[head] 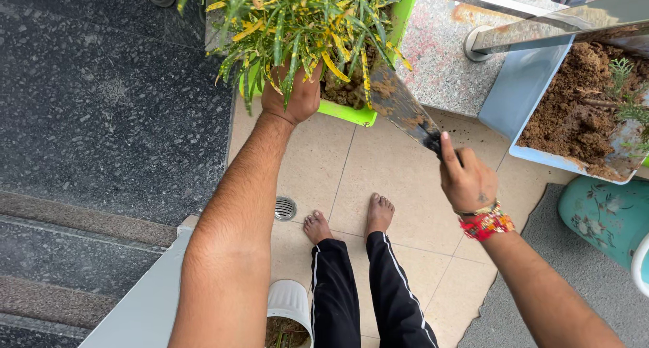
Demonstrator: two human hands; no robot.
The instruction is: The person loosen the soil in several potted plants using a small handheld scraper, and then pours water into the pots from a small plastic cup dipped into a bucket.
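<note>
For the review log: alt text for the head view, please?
Seen from above, the left hand grips a green planter of yellow-green leaves, while the right hand works a soil-smeared trowel into its soil. A blue planter of soil sits nearby.

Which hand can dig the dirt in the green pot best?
Probably the right hand: it grips the flat metal trowel, whose blade reaches the green plastic pot. The left hand steadies the plant.

My head view is bright with soft, even daylight — shadows stay faint under the feet [348,219]. Glare streaks the steel rail [561,25]. Edges bow slightly — focus holds sharp nearly everywhere.
</note>
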